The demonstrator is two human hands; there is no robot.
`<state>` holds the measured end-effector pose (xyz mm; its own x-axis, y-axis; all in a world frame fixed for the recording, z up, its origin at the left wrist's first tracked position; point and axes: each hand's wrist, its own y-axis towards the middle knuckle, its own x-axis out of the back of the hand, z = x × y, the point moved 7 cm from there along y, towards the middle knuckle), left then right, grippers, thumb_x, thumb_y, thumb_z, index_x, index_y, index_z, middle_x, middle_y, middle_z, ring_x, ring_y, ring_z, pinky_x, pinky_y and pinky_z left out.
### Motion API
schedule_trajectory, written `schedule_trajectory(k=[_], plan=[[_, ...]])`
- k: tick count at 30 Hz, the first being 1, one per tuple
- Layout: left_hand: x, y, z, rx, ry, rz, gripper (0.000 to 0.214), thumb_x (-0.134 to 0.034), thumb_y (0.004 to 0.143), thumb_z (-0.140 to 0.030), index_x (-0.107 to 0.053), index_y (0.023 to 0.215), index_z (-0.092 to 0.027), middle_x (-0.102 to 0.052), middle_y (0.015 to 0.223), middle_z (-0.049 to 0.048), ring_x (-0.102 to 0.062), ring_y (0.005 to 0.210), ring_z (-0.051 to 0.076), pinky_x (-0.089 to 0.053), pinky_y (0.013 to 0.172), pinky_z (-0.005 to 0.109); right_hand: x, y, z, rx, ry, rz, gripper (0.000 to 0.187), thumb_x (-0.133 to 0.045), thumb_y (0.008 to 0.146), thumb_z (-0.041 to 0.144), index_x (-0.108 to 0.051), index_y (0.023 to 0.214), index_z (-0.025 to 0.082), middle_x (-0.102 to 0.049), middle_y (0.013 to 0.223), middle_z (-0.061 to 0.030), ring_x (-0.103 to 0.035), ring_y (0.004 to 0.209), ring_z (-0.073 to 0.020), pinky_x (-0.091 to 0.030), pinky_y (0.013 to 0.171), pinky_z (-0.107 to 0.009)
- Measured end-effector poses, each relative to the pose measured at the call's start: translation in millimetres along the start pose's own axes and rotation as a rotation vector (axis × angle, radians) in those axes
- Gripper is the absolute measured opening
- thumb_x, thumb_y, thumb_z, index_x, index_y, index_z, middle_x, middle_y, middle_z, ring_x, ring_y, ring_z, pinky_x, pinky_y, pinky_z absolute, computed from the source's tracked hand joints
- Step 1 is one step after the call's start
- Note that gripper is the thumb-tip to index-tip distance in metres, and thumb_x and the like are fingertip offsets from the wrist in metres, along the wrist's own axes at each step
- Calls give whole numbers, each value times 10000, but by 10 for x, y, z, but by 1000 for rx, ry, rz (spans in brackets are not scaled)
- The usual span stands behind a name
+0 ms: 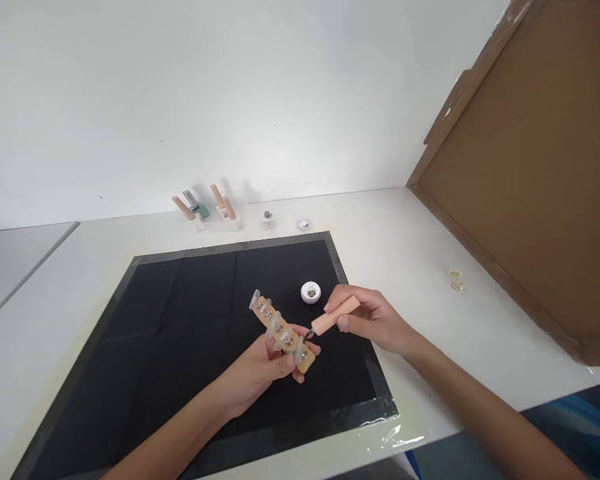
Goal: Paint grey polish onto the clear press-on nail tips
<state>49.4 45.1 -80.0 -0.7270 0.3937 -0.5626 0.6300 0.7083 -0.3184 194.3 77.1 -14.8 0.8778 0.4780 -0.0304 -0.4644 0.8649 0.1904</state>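
Note:
Held tilted in my left hand (270, 367) is a tan nail display stand (263, 319) carrying several pale, translucent false nails (273, 325) on round metal studs. Its fingers are closed around the near end. My right hand (375, 317) grips a nail polish brush (336, 315) by its peach handle. The dark brush tip touches or sits very close to the false nail (299, 349) at the near end; which of the two I cannot tell. Just beyond the hands, a small round white pot (311, 292) with something greyish in the middle lies on the black mat (195, 333).
At the back stand polish bottles with peach caps (225, 207) and a green one (196, 205), a small clear jar (268, 219) and a round white lid (304, 225). Two small cream pieces (456, 280) lie at right, beside an upright cardboard panel (525, 180). Tape edges the mat.

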Motion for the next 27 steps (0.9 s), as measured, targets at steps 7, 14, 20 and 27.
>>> schedule_trajectory(k=[7,14,20,27], plan=[[-4,-4,4,4,13,-2,361,-764,680,-290,-637,1003,-189,-677,919,58,-542,708,117,-419,609,242,17,-11,-2,37,121,15,125,-625,829,309,-644,889,201,-573,777,-14,-503,587,-97,-410,529,-227],[4,12,6,-5,28,19,370,-769,671,-292,-647,1008,-201,-648,871,33,-535,721,122,-422,605,241,-121,-20,30,65,51,145,116,-614,839,240,-658,943,213,-599,782,-16,-524,662,-116,-420,580,-238],[-2,7,3,8,-10,4,356,-773,669,-274,-629,985,-194,-696,917,58,-563,727,129,-414,605,245,3,9,-41,-40,85,-20,104,-628,829,281,-653,893,204,-594,748,-2,-523,633,-106,-421,571,-227],[-4,6,6,13,0,4,350,-767,676,-280,-638,989,-188,-692,917,59,-547,698,120,-410,599,243,15,2,-9,24,132,9,117,-628,830,296,-654,882,194,-588,752,-7,-507,586,-91,-408,530,-216]])
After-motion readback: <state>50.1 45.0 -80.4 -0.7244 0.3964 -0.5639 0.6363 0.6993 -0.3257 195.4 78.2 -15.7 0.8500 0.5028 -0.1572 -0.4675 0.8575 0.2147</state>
